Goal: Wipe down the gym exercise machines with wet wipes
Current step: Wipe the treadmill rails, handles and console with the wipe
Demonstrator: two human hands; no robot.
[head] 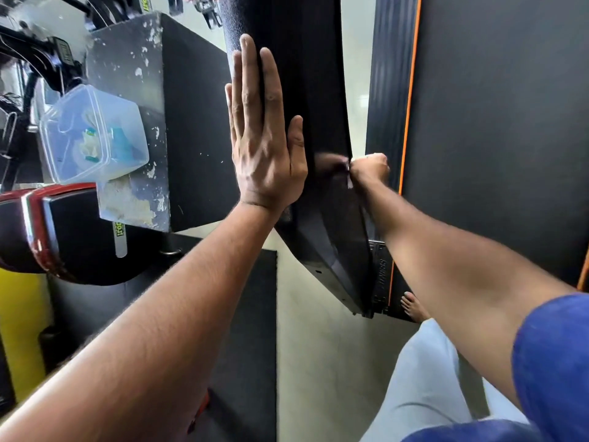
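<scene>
Black, textured machine upright [287, 59] runs down the centre of the frame and widens into a curved base shroud [328, 244] at lower centre. Left hand [264, 148], fingers straight and together, lies flat against the left face of the upright, gripping nothing. Right hand [369, 169], just right of centre, is clenched on a wet wipe [349, 178], of which only a small pale edge shows below the knuckles, pressed to the right edge of the upright where it meets the shroud; a blurred grey smear lies on the black surface just left of the fist. Right of the upright, a dark treadmill deck [510, 122] with an orange edge stripe [409, 106] fills the right side of the frame. At upper left, a translucent lidded plastic box [95, 132] holding pale and blue items rests against a grey block [134, 106] with flaking paint. At middle left, a dark padded roll [47, 231] with red and silver trim. At lower right, a blue sleeve [554, 362], pale trousers [424, 378] and a bare foot [412, 306] on the floor beside the shroud.
</scene>
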